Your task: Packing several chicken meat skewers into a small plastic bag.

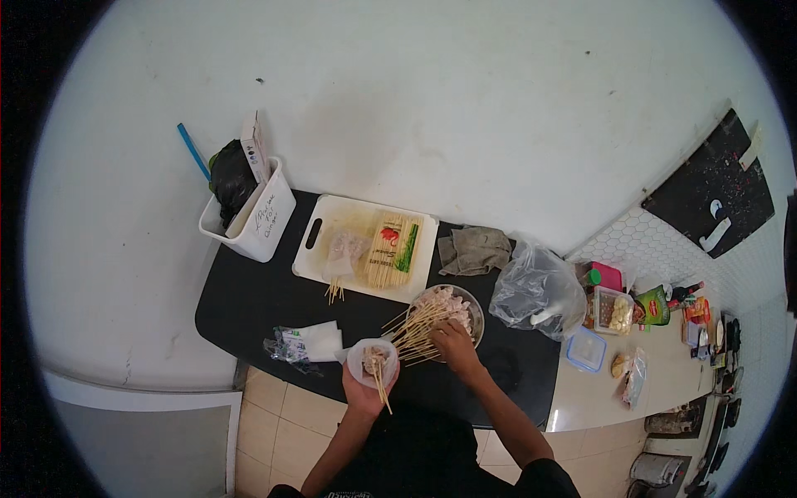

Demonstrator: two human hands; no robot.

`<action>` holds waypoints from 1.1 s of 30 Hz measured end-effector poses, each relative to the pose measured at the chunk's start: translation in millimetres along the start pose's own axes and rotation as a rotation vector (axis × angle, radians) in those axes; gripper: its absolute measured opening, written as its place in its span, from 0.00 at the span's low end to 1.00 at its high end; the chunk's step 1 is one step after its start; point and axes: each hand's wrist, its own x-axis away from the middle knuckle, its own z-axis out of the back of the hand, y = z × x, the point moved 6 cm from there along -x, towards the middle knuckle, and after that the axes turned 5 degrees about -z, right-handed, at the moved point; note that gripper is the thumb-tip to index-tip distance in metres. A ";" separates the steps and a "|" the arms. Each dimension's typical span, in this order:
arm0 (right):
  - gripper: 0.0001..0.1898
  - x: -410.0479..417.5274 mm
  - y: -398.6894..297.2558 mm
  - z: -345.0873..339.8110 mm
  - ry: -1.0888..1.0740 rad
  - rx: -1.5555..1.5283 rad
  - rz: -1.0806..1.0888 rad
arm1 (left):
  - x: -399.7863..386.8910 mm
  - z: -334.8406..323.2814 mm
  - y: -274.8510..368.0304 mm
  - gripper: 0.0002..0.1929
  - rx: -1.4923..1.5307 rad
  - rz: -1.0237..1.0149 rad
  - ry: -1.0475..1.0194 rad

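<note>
In my left hand (pixel 363 393) is a small clear plastic bag (pixel 356 361), its mouth spread wide. Skewered meat (pixel 375 360) sits inside, with the bamboo stick ends poking out toward me. My right hand (pixel 457 348) reaches over a metal bowl (pixel 478 317), fingers curled down among the bamboo skewers (pixel 417 330). Whether they grip one is hidden. Pale raw meat (pixel 457 302) fills the bowl, and many stick ends fan out over its left rim. On a white cutting board (pixel 311 264) lie a pack of bamboo skewers (pixel 391 249) and a bagged bundle of meat skewers (pixel 345 249).
Plastic bags (pixel 322 341) lie left of my left hand. A white bin (pixel 268 218) stands at the back left by the wall. Behind the bowl are a grey cloth (pixel 474 250) and a large clear bag (pixel 538 286). Food containers (pixel 613 309) and a blue-rimmed lid (pixel 586 349) occupy the right counter.
</note>
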 end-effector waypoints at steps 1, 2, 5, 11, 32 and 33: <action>0.11 0.4 3.7 -2.5 -0.024 -0.064 0.001 | 0.5 -0.2 -0.2 0.30 -0.049 -0.004 0.021; 0.11 3.3 8.9 -1.0 -0.024 -0.061 -0.001 | 0.7 -0.7 -0.8 0.27 -0.098 -0.005 0.042; 0.11 5.8 4.2 15.1 -0.022 -0.108 -0.027 | 4.1 2.2 2.9 0.27 -0.092 -0.035 0.078; 0.11 24.7 25.8 57.1 0.217 -0.280 -0.237 | -0.2 10.8 2.5 0.33 -0.061 -0.022 0.071; 0.02 24.9 -56.4 177.3 0.637 -1.042 -0.442 | -6.3 4.5 -0.3 0.32 -0.082 -0.032 0.011; 0.02 23.3 -63.5 172.2 0.629 -1.123 -0.466 | -6.5 5.9 0.4 0.32 -0.125 -0.051 0.028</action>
